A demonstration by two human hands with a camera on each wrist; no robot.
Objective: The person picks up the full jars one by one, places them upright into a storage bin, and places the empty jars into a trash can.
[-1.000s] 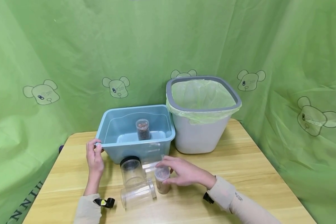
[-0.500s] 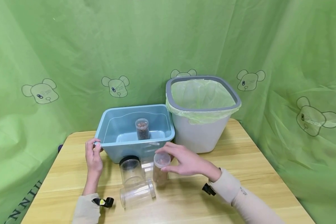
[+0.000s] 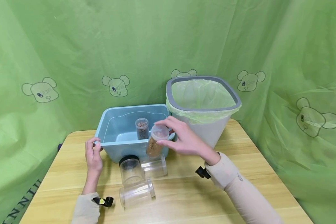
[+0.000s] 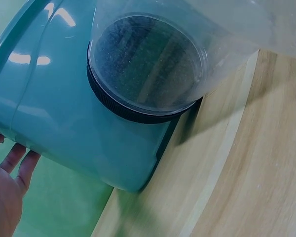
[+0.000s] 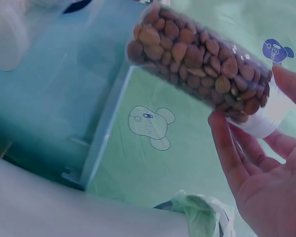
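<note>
My right hand [image 3: 183, 138] grips a clear jar [image 3: 154, 147] by its translucent white lid, thumb and fingers around it. The jar leans in the air at the front right of a blue plastic tub [image 3: 123, 144]. Brown almond-like nuts fill it, plain in the right wrist view, where the jar [image 5: 202, 61] lies tilted. Another jar [image 3: 142, 132] with dark brown contents stands upright inside the tub. At the tub's front left corner, my left hand [image 3: 93, 157] holds the rim; in the left wrist view, its fingers [image 4: 27, 168] touch the rim.
Before the tub lie a clear jar with a black lid [image 3: 129, 160] and two more clear jars, one at the front [image 3: 137, 194] and one by the tub [image 3: 154, 168]. A tall white bin [image 3: 196, 132] with a green liner stands right of the tub.
My right hand has lifted the nut jar off the table and carried it up to the tub's front rim, tilting it. The left hand stays on the rim.
</note>
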